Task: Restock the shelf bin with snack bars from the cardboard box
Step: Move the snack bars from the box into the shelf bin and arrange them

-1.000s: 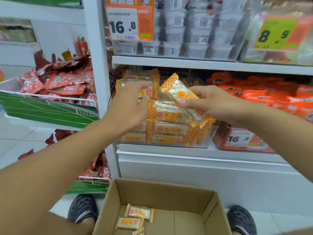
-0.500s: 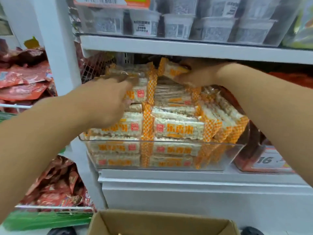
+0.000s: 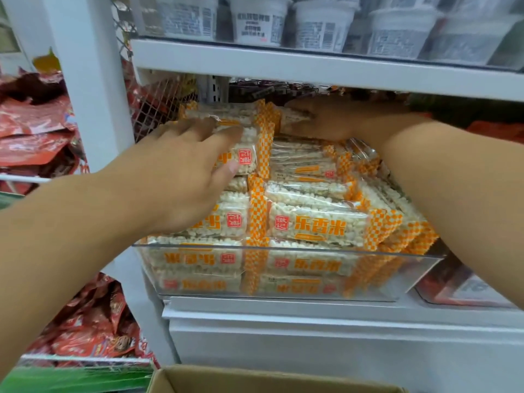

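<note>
A clear shelf bin (image 3: 414,275) is piled high with snack bars (image 3: 317,225) in clear wrappers with orange checkered ends. My left hand (image 3: 181,177) lies flat on the left stack, fingers apart, holding nothing. My right hand (image 3: 346,120) reaches deep to the back of the bin, just under the upper shelf, its fingers closed on one snack bar (image 3: 295,117) lying on top of the rear pile. Only the top edge of the cardboard box (image 3: 255,381) shows at the bottom of the view; its contents are hidden.
The upper shelf board (image 3: 312,69) sits close above the pile and carries white lidded cups (image 3: 261,21). A white upright post (image 3: 90,80) stands on the left, with red snack packets (image 3: 34,131) in wire baskets beyond it. Another clear bin (image 3: 467,290) stands to the right.
My right hand carried a snack bar from in front of the shelf to the back top of the pile. My left hand settled flat on the left stack. The view moved closer to the bin.
</note>
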Available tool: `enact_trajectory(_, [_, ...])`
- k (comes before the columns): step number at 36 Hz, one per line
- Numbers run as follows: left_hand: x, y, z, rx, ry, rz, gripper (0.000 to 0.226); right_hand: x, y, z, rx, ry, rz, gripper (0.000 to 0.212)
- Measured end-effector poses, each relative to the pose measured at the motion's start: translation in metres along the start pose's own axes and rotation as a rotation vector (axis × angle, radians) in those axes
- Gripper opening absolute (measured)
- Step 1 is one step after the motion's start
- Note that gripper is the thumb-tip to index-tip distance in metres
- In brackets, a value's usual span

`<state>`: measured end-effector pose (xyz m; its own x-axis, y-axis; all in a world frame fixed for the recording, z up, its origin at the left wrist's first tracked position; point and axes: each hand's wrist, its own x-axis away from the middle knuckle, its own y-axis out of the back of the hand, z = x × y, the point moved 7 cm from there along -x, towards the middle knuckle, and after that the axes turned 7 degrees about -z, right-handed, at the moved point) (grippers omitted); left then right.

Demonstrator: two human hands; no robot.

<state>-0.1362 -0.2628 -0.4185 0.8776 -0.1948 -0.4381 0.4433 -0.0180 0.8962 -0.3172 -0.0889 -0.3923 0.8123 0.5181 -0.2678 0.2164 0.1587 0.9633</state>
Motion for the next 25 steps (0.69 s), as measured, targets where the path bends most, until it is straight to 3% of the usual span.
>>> enact_trajectory(8, [0.003, 0.001, -0.001, 0.003, 0.010, -0.026, 0.056, 0.004, 0.002, 0.004, -0.025, 0.076, -0.048, 0.066])
enact_trajectory(17, [0.006, 0.004, -0.005, 0.014, 0.025, -0.020, 0.058, 0.004, 0.005, 0.018, 0.253, 0.108, -0.264, 0.065])
enact_trajectory(22, [0.006, 0.004, -0.005, 0.019, 0.011, -0.041, 0.057, 0.004, 0.007, 0.016, 0.243, 0.110, -0.182, 0.066])
enact_trajectory(25, [0.006, 0.006, -0.005, 0.007, 0.009, -0.049, 0.057, 0.007, 0.015, 0.010, 0.241, 0.074, -0.204, 0.080])
